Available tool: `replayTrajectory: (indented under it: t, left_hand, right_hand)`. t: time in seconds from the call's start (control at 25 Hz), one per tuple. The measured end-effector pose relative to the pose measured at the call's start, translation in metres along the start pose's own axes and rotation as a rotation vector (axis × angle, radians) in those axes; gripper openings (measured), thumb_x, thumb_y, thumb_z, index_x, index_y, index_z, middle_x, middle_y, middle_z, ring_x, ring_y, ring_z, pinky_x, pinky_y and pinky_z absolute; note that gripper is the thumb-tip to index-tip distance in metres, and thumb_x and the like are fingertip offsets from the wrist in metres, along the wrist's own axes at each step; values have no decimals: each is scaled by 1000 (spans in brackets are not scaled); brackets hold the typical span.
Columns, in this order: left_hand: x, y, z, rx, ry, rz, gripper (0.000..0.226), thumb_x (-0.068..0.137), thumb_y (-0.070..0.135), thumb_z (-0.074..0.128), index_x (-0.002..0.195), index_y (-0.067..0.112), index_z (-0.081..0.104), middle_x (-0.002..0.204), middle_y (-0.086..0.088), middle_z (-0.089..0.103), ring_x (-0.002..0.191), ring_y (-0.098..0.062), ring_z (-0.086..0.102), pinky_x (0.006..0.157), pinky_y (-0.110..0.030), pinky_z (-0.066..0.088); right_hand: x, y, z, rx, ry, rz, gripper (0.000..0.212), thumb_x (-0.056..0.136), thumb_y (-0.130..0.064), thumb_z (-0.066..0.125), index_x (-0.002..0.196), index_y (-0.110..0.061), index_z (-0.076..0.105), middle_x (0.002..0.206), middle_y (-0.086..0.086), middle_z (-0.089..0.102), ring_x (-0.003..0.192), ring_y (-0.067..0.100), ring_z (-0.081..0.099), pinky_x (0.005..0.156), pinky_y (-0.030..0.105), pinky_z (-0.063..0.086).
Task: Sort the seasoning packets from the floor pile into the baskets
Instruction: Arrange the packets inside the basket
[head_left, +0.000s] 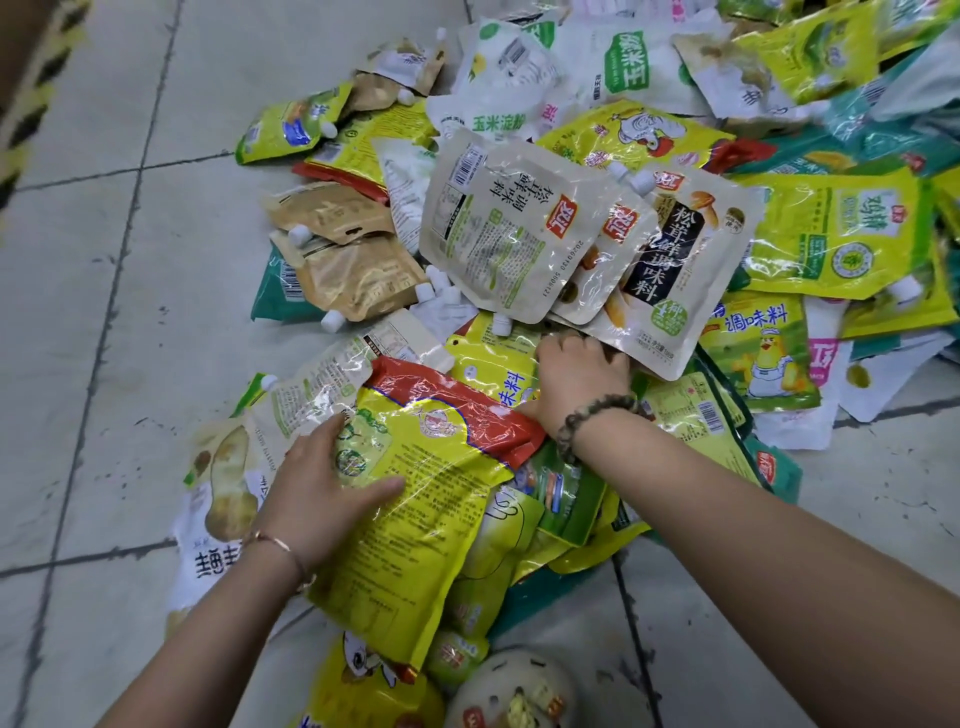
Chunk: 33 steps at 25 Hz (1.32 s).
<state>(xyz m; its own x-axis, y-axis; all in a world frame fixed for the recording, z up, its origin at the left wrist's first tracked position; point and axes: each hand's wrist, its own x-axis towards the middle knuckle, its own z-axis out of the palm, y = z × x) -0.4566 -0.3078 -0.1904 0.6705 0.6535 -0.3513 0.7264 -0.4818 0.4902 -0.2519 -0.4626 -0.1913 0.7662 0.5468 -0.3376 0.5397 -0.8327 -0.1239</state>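
Seasoning packets (519, 244) heaped, tiled floor (104, 312) (right hand (579, 379) grips some)

Illumination is bright, even and diffuse, arriving from overhead. Specular glare streaks the crinkled film of the large yellow-and-red glossy plastic packet (415, 493) and the cream glossy spouted pouch (498, 234). Shadows on the pale grey tiled floor (104, 260) are soft and faint. Grout lines bow toward the frame edges. The yellow-and-black striped object (31, 78) in the upper left corner is blurred; central print is legible.
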Motion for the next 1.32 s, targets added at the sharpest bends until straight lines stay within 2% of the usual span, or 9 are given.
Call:
replayTrajectory:
  t: [0.12,0.28,0.4,0.72,0.92,1.04,1.12,1.2,1.32]
  left_hand:
    - [-6,-14,4,63,-41,-85,110,51,54,83,141,18,31,141,-8,43,125,-27,45,98,-38,39]
    - [6,-12,8,128,-64,-135,98,53,60,78,131,15,40,126,-9,58,108,-29,58,74,-31,41]
    - [10,-12,7,166,-38,-104,88,58,62,74,125,12,46,120,-10,62,102,-29,59,69,-30,40]
    - [7,-6,7,25,11,-76,82,65,52,76,129,9,50,127,-14,58,112,-33,55,87,-38,44]
    - [5,25,12,-214,73,-81,74,67,40,81,126,5,54,125,-17,59,115,-32,54,100,-46,41]
    - [-3,62,18,-368,102,-24,75,58,48,77,116,5,60,113,-14,65,105,-31,60,95,-46,46]
    - [-9,90,24,-409,109,17,61,66,40,81,111,4,60,108,-10,66,100,-26,61,89,-37,46]
    - [-17,120,29,-451,132,92,30,74,25,77,96,15,59,90,2,65,87,-19,60,76,-26,40]
    - [-28,162,29,-479,105,192,23,77,20,74,95,18,60,86,5,61,82,-15,57,73,-23,36]
  right_hand:
    - [5,-2,-3,23,-95,100,78,71,-52,73,129,-12,41,128,8,50,121,27,45,92,44,39]
    - [4,-1,-10,45,-201,101,47,78,-45,69,113,-16,56,101,3,58,91,20,55,68,32,42]
    - [-2,4,-14,81,-224,68,33,85,-41,62,108,-18,57,106,3,60,83,19,51,61,27,41]
    - [-55,72,-4,453,-37,217,28,89,-30,59,99,-7,49,86,10,56,78,26,54,64,32,40]
    - [-94,98,-1,820,119,269,42,86,-14,63,127,-12,53,118,9,63,107,27,58,91,43,47]
    - [-118,112,-7,983,261,319,23,84,-7,63,101,-22,60,94,-1,68,87,19,64,83,41,52]
    - [-135,123,-16,1054,358,362,28,84,-4,63,89,-30,56,83,-11,65,70,1,63,71,26,54]
    - [-153,138,-28,1095,480,410,31,84,-1,62,83,-31,54,78,-12,63,58,-9,59,56,9,47]
    - [-182,163,-53,1107,631,501,21,85,-2,61,88,-21,54,72,-7,60,49,-9,55,47,7,42]
